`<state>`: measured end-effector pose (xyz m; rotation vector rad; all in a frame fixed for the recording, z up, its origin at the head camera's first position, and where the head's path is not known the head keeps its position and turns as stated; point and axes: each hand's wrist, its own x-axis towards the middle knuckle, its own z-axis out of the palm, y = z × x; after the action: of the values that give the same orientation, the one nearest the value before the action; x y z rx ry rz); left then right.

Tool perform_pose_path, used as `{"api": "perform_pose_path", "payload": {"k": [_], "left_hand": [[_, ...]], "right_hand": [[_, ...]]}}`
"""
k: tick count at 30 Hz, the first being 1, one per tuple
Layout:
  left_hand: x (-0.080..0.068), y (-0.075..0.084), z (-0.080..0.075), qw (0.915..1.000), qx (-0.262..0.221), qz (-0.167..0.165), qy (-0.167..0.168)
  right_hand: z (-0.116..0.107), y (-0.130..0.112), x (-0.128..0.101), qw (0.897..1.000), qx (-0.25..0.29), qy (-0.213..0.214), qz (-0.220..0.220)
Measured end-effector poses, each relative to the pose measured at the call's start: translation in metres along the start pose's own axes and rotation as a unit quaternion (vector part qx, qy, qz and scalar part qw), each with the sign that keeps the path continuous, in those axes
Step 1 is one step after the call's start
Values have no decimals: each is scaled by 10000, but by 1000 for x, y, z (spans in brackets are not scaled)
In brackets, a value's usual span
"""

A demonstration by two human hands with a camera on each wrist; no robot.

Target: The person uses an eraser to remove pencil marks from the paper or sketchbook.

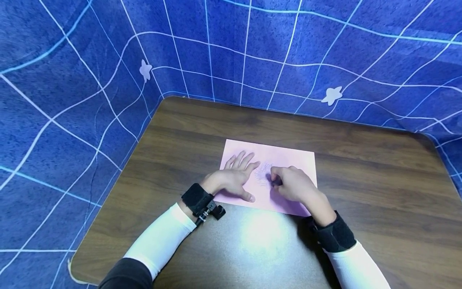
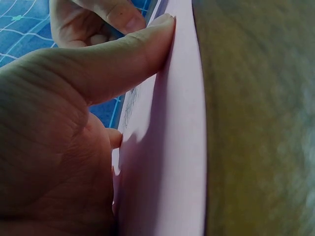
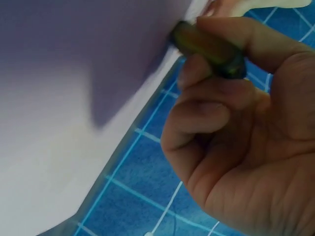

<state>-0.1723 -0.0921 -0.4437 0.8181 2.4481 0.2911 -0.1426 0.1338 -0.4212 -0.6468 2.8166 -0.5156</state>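
A pink sheet of paper lies on the brown wooden table, with faint scribbled lines near its middle. My left hand rests on the sheet's left part, fingers spread; in the left wrist view its thumb presses near the paper's edge. Over the right half, my right hand pinches a small dark green-and-brown block between thumb and fingers. One end of that block is right at the paper surface, just right of the scribbles. The remaining right fingers curl into the palm.
The wooden table extends on all sides of the sheet, with a bright light reflection in front of it. Blue fabric with white grid lines hangs behind the table and along its left. Both wrists wear black straps.
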Motion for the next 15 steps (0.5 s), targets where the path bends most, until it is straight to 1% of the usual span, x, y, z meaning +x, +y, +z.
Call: {"api": "perform_pose_path", "payload": {"k": [4, 6, 8, 12, 15], "left_hand": [[0, 0, 1, 10000, 24, -14, 25], [0, -1, 2, 10000, 31, -14, 25], [0, -1, 2, 10000, 12, -6, 16], [2, 0, 2, 10000, -34, 3, 3], [1, 1, 2, 10000, -61, -6, -19]], "right_hand": [[3, -7, -2, 9984, 93, -67, -550], [5, -9, -3, 9976, 201, -168, -634], [7, -11, -3, 9983, 223, -235, -491], [6, -11, -2, 9990, 266, -361, 53], [5, -7, -2, 9980, 276, -495, 275]]}}
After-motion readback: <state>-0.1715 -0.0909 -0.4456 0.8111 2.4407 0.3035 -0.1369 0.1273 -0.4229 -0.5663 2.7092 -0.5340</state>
